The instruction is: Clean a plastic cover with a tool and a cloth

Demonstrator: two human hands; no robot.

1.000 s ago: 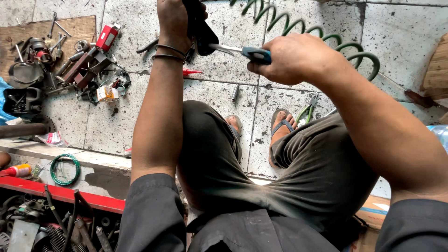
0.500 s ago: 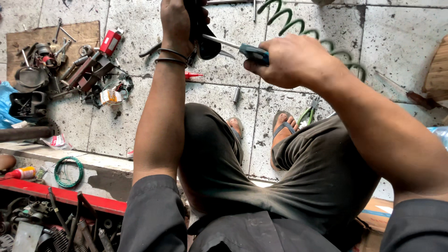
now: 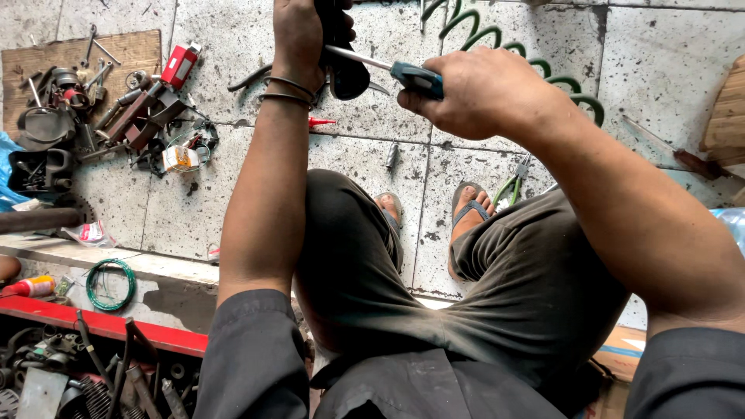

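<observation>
Head view, looking down past the knees at a tiled floor (image 3: 233,194). Left hand (image 3: 299,35) raised at the top edge, grip wrapped tight around a black part (image 3: 345,70) whose lower rounded end sticks out below the fingers; two thin bracelets (image 3: 287,89) on the wrist. Right hand (image 3: 477,93) just beside it, grip clenched around the blue handle of a screwdriver (image 3: 415,77), only the handle's front end showing past the knuckles. Metal shaft running leftward and slightly upward from that handle, tip meeting the black part right under the left hand's fingers. Both things held up above the lap, well clear of the floor.

Beyond the hands, a green coiled hose (image 3: 512,46) on the tiles. Left side: a heap of metal tools and parts (image 3: 116,116), a red can (image 3: 180,65). Between the sandalled feet and the right knee, green-handled pliers (image 3: 508,186). Lower left, a small green wire ring (image 3: 110,283) on a ledge.
</observation>
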